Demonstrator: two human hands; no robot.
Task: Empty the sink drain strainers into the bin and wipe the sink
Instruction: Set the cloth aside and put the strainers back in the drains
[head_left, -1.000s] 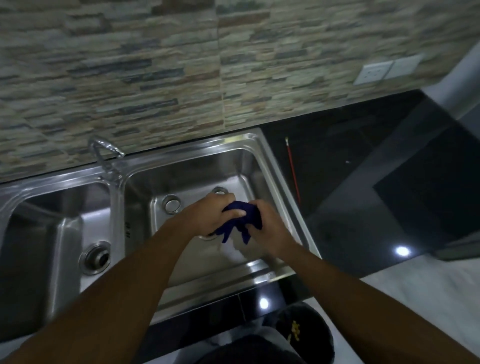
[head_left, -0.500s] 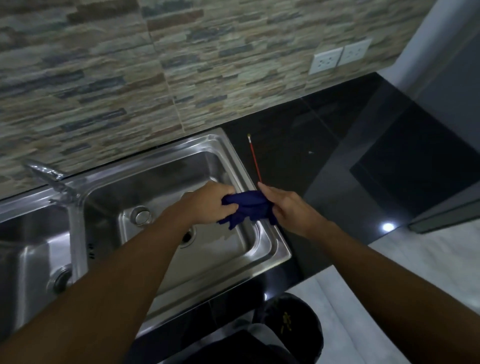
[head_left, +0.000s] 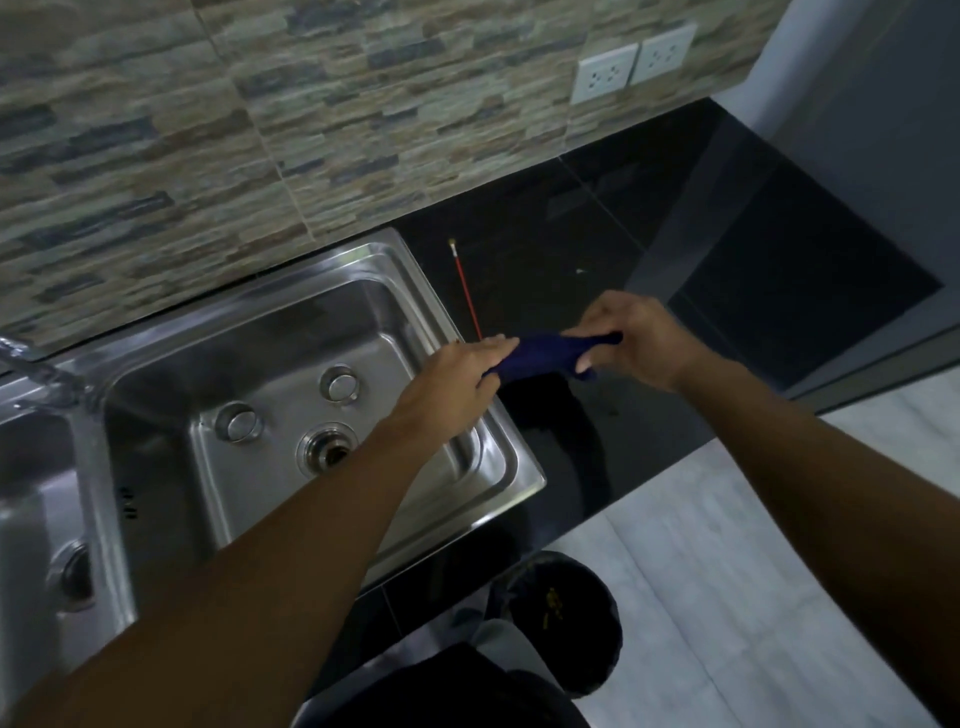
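A dark blue cloth (head_left: 545, 354) is stretched between my left hand (head_left: 457, 379) and my right hand (head_left: 634, 340), just above the black counter to the right of the steel sink (head_left: 467, 332). Each hand pinches one end of it. In the right basin two round steel strainers (head_left: 239, 422) (head_left: 340, 383) lie on the floor beside the open drain hole (head_left: 327, 449). The left basin's drain (head_left: 75, 574) shows at the left edge. A black bin (head_left: 571, 623) stands on the floor below the counter, with some yellowish scraps inside.
A thin red stick (head_left: 466, 291) lies on the black counter (head_left: 675, 291) right of the sink. The tap (head_left: 31, 364) sits between the basins at far left. Two white sockets (head_left: 631, 65) are on the stone-tile wall. Pale floor tiles lie at lower right.
Both hands carried the blue cloth out of the right basin and rightward over the counter, and pulled it out from a bunch into a stretched strip. The camera view swung right too.
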